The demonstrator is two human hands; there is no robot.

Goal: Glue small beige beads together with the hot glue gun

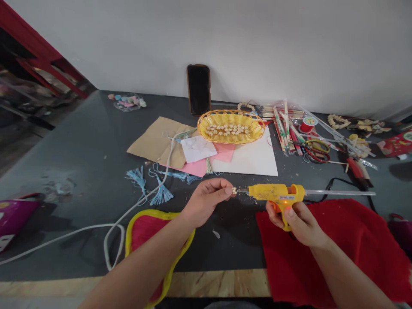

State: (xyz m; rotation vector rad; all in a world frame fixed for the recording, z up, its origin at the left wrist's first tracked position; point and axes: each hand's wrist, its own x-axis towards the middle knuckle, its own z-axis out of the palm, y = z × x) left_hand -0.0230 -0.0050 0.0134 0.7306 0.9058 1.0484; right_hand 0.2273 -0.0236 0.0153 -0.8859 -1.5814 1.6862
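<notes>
Pinched in the fingertips of my left hand (209,198) is a small cream-coloured bead piece (234,191). My right hand (301,221) wraps around the handle of a yellow glue gun (273,193), whose small light glows orange. The gun's metal nozzle points left and meets or nearly meets the piece; I cannot tell if they touch. From the gun's rear sticks a long clear glue stick (341,193). Beyond my hands, a yellow wicker basket (231,138) holds several similar cream pieces.
Blue tassels (161,195) and a white cable (135,204) lie left of my hands. A red cloth (337,249) spreads under my right arm. Scissors (317,150) and a red thread spool (308,124) sit at the right back. A phone (198,89) leans against the wall.
</notes>
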